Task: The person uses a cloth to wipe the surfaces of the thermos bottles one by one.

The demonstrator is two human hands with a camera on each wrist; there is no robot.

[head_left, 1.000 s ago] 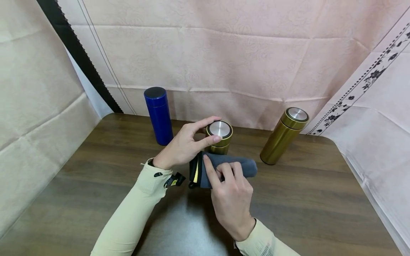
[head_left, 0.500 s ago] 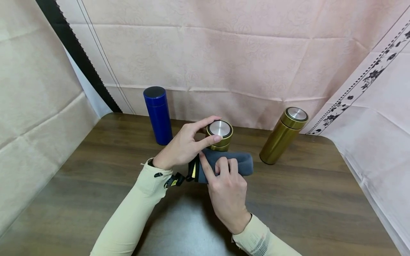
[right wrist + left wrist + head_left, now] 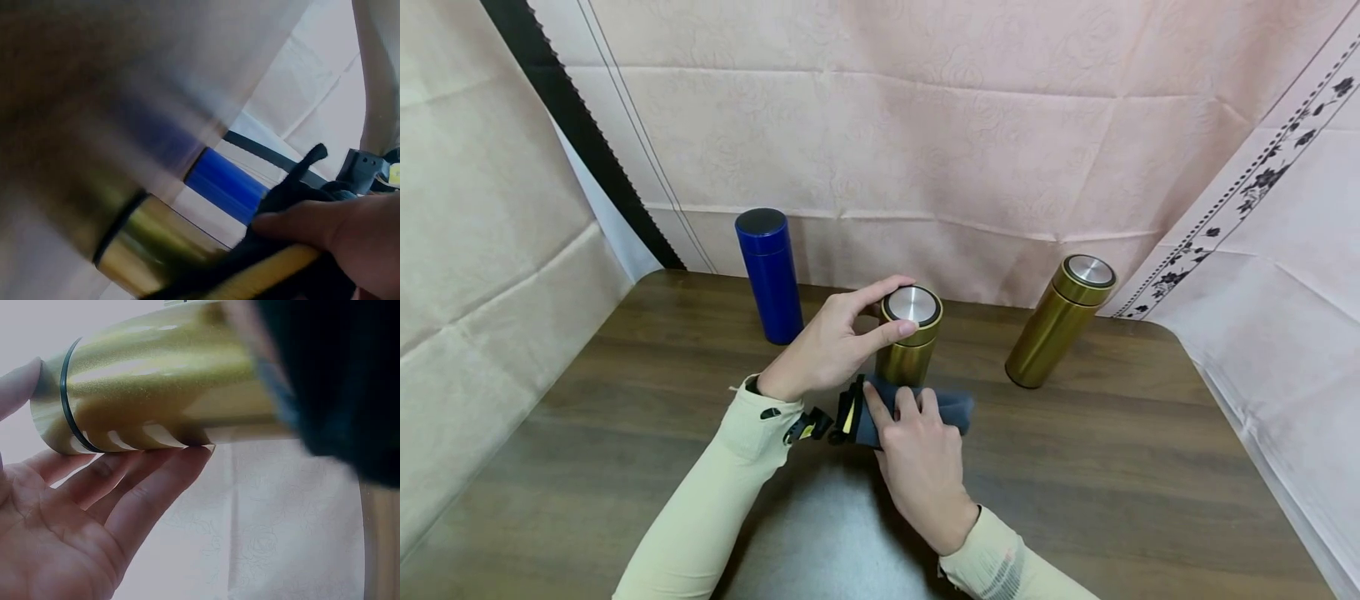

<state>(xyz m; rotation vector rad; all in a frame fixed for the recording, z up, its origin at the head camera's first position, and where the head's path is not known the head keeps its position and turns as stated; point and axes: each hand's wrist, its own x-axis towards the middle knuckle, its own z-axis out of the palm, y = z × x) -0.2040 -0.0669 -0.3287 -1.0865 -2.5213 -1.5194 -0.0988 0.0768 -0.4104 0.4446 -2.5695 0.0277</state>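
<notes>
A gold thermos flask (image 3: 904,365) with a brushed-metal lid top stands upright mid-table. My left hand (image 3: 827,346) holds it around the lid, thumb on the near side and fingers behind; the left wrist view shows those fingers along the gold wall (image 3: 162,387). In my right hand (image 3: 923,479) is a folded blue-grey cloth (image 3: 953,410) with a black and yellow edge, gripped in front of the flask's lower part. The right wrist view has the thumb (image 3: 312,225) over the dark edge with its yellow band (image 3: 269,269). The cloth hides the flask's base.
A blue flask (image 3: 771,283) stands behind at the left, and a second gold flask (image 3: 1051,333) at the right. Patterned pale cloth (image 3: 880,142) hangs behind the wooden table (image 3: 1112,483) and at both sides.
My right hand and the cloth have moved down the flask toward me and slightly left, so more of the gold wall shows. My left hand keeps its hold on the lid.
</notes>
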